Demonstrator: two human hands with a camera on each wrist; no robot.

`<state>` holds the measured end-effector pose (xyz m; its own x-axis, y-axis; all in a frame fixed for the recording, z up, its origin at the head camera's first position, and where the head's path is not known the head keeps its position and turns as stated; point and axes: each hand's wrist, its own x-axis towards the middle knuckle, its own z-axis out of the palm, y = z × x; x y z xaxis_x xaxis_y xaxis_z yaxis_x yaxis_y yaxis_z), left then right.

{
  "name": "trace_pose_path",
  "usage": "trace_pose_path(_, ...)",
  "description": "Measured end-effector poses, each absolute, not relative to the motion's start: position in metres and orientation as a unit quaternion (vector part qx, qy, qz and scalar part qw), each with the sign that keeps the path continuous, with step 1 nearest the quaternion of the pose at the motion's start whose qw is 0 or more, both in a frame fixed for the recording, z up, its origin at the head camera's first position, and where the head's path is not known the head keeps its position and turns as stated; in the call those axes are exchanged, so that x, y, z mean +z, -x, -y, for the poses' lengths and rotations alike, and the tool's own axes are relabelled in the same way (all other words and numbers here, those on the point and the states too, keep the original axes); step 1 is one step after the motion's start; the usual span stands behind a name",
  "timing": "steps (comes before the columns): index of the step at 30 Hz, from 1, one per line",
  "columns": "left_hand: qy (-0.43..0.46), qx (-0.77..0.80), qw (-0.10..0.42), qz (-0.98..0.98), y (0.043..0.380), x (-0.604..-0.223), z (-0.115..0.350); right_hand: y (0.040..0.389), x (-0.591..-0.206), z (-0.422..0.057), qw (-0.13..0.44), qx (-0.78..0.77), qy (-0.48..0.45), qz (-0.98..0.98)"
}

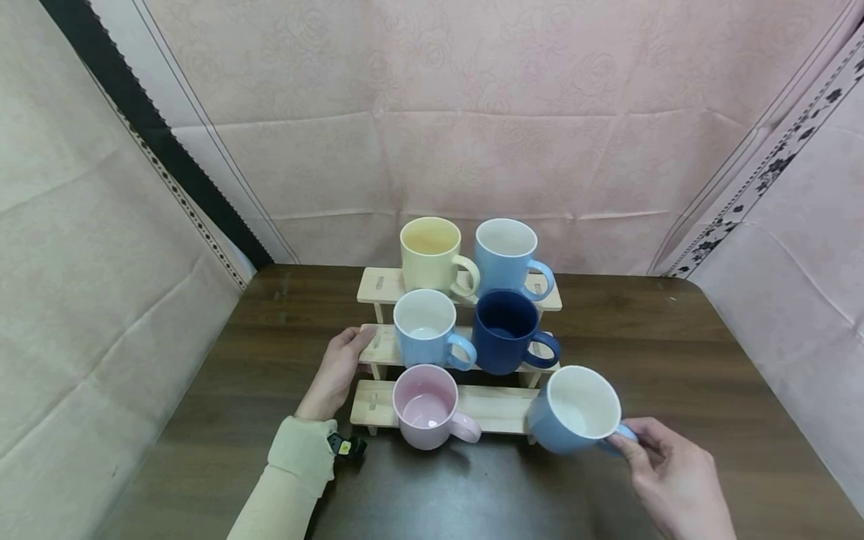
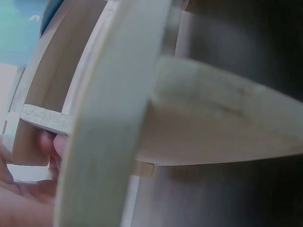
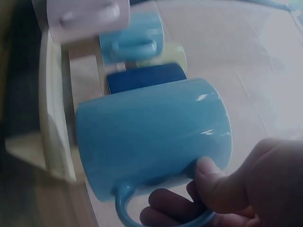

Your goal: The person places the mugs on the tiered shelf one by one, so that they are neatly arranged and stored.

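My right hand [image 1: 675, 472] pinches the handle of a light blue mug [image 1: 575, 411], with the thumb on top. That mug is slightly tilted and overlaps the right end of the lowest step of a wooden three-step rack [image 1: 502, 409]. In the right wrist view the mug [image 3: 151, 137] fills the middle, fingers through its handle. My left hand [image 1: 335, 371] grips the left end of the rack's middle step; the left wrist view shows fingertips [image 2: 47, 142] curled under the wood. A pink mug [image 1: 425, 409] stands on the lowest step, left of the held mug.
Another light blue mug [image 1: 425, 330] and a dark blue mug [image 1: 506, 334] stand on the middle step. On the top step are a yellow mug [image 1: 430, 259] and a light blue mug [image 1: 505, 255]. The rack stands on a dark wooden table [image 1: 270, 420], with cloth [image 1: 439, 150] hanging behind.
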<state>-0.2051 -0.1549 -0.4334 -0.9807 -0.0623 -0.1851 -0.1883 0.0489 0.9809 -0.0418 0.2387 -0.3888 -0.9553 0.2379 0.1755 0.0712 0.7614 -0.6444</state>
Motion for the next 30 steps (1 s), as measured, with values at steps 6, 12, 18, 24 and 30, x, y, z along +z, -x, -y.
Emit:
trace_pose_path(6, 0.086, 0.687, 0.044, -0.720, 0.205, -0.433, 0.154, 0.047, -0.391, -0.215, 0.132, 0.361, 0.043, 0.922)
trace_pose_path(12, 0.088, 0.689, 0.047, -0.718, 0.204, -0.434, 0.154, 0.054, -0.394, -0.201, 0.136, 0.361, 0.030, 0.922)
trace_pose_path(18, 0.083, 0.688, 0.046, -0.720, 0.205, -0.434, 0.154, 0.062, -0.399, -0.193, 0.144, 0.369, 0.009, 0.918)
trace_pose_path(24, 0.082, 0.688, 0.047, -0.719, 0.205, -0.433, 0.154, 0.067, -0.402, -0.190, 0.137, 0.378, 0.003, 0.916)
trace_pose_path(30, 0.090, 0.687, 0.046, -0.720, 0.205, -0.432, 0.154, 0.069, -0.407, -0.186, 0.140, 0.381, -0.005, 0.914)
